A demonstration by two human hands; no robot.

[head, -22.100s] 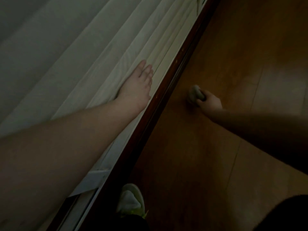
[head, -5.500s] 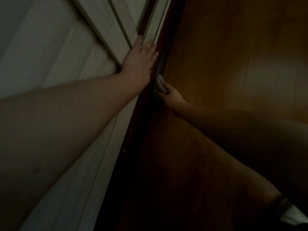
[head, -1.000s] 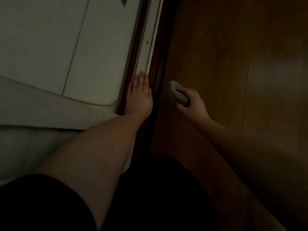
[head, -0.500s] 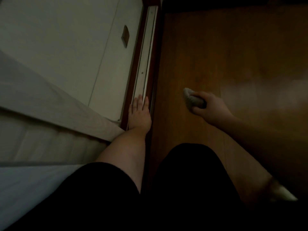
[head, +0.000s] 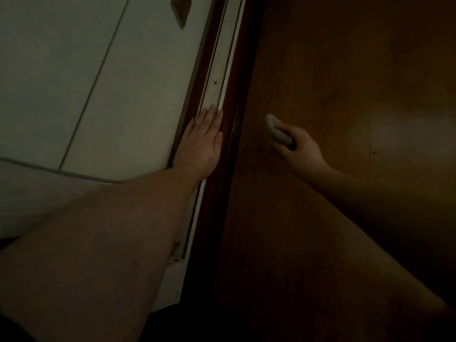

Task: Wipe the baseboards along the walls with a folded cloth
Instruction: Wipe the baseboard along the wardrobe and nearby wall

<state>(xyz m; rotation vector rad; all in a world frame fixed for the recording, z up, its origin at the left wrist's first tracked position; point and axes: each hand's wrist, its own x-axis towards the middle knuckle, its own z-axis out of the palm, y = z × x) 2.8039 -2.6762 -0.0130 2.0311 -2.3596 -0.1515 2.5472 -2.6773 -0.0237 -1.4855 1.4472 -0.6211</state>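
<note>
Cloth point(head: 277, 130) bunched in right hand point(head: 299, 150) grip; left hand point(head: 202, 144) spread flat beside baseboard point(head: 232, 134).

There is only 1 view, from the person's head, looking steeply down and forward along the dark baseboard point(head: 237, 99) where the pale wall point(head: 103, 82) meets the wooden floor point(head: 345, 70). It sits close: both forearms fill the lower frame, reaching away from the lens.

I see a dim wooden floor point(head: 345, 95) at right, and a pale panelled surface point(head: 98, 82) with a small dark brown patch point(head: 182, 9).
</note>
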